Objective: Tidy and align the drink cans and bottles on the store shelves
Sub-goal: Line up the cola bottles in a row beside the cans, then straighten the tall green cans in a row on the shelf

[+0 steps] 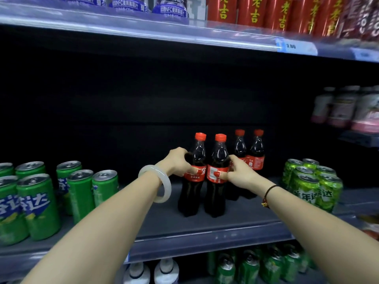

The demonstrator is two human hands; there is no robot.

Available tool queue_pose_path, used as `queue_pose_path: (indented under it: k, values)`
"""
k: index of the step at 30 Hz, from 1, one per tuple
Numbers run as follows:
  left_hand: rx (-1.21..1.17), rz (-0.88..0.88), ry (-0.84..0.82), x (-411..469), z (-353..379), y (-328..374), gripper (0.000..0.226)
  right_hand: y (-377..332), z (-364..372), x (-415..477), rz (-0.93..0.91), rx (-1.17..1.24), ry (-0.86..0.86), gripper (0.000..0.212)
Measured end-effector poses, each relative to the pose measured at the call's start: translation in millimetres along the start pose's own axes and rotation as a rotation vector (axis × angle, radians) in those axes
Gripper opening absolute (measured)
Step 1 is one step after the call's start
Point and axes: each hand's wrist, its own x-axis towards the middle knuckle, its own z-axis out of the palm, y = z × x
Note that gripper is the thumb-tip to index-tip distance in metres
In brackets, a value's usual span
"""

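Observation:
Two cola bottles with red caps stand side by side near the front of the grey middle shelf point(205, 230). My left hand point(180, 162) grips the left cola bottle point(191, 193) at its red label. My right hand point(240, 171) grips the right cola bottle point(216, 197) at its label. Two more cola bottles point(249, 148) stand upright behind them, further back and to the right.
Green soda cans point(39, 203) crowd the shelf's left part. Lime-green cans point(311, 183) stand at the right. Red cans point(252, 11) and purple-labelled bottles point(131, 5) fill the shelf above, pink bottles point(344, 107) sit at the far right, and more cans point(250, 267) stand below.

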Motion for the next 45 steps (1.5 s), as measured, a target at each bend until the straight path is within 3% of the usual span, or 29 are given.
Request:
queue_pose_path:
  k: [4,15,18,22,25,28,32,37,45]
  values:
    - [-0.055,0.035,0.063,3,10,-5,0.038,3,-2,0,-0.003,0.018,0.012,0.051]
    - [0.048,-0.061,0.001,8,6,5,0.045,15,1,5,-0.028,0.13,0.024,0.058]
    - [0.02,-0.068,0.013,7,7,3,0.038,19,4,0,-0.033,0.164,-0.003,0.054]
    - [-0.045,-0.058,0.067,0,11,1,0.035,54,28,-23,0.123,-0.185,-0.075,0.041]
    - [-0.094,-0.071,0.092,-5,14,-2,0.034,70,42,-36,0.193,-0.095,-0.09,0.046]
    - [-0.072,-0.103,0.058,-12,20,-7,0.035,63,37,-34,0.171,-0.086,-0.088,0.051]
    - [-0.039,-0.142,0.022,-22,29,-11,0.032,47,26,-32,0.125,-0.065,-0.011,0.035]
    - [0.077,-0.232,-0.118,-44,29,-15,0.022,30,18,-45,0.076,-0.257,-0.029,0.031]
    - [0.144,-0.393,-0.322,-102,13,-31,0.054,-7,37,-60,0.056,-0.327,-0.284,0.02]
